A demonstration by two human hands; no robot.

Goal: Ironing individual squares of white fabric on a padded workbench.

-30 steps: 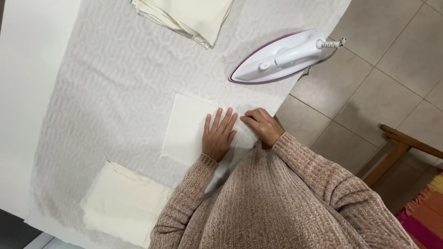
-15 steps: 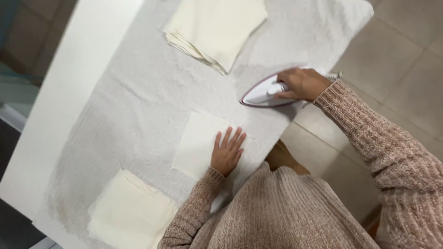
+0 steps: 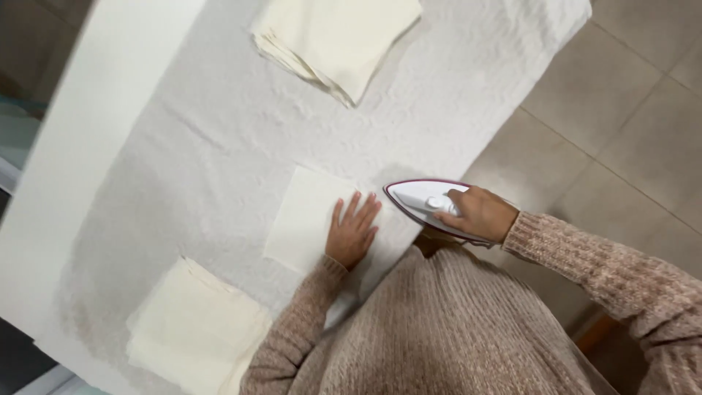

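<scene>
Nearest the wearer: a knitted pinkish-beige sweater fills the bottom of the head view; both sleeves reach forward onto the table.
Left hand (image 3: 352, 232): flat, fingers spread and pressed down on the near right part of a single cream cloth square (image 3: 303, 218). It has kept this hold through the last second.
Right hand (image 3: 477, 213): closed around the handle of the white steam iron (image 3: 428, 205), which has a dark red edge.
Change: a second ago the right hand rested on the cloth beside the left and the iron stood farther back near the table edge. Half a second ago the hand had gripped it there. Now the iron has come forward, its nose just beside the left fingertips and the cloth's right edge.
Reading: the pressing stroke looks about to begin; whether the soleplate touches the cloth cannot be told.
Surface: white table (image 3: 88, 146) covered by a textured pale grey-white padding sheet (image 3: 219, 132), slightly wrinkled.
Near left: stack of cream cloth squares (image 3: 194, 329), well apart from the single square.
Far side: second stack of folded cream squares (image 3: 340, 36), edges fanned.
Room: beige floor tiles (image 3: 621, 95) to the right; a dark strip along the left edge, too blurred to name.
</scene>
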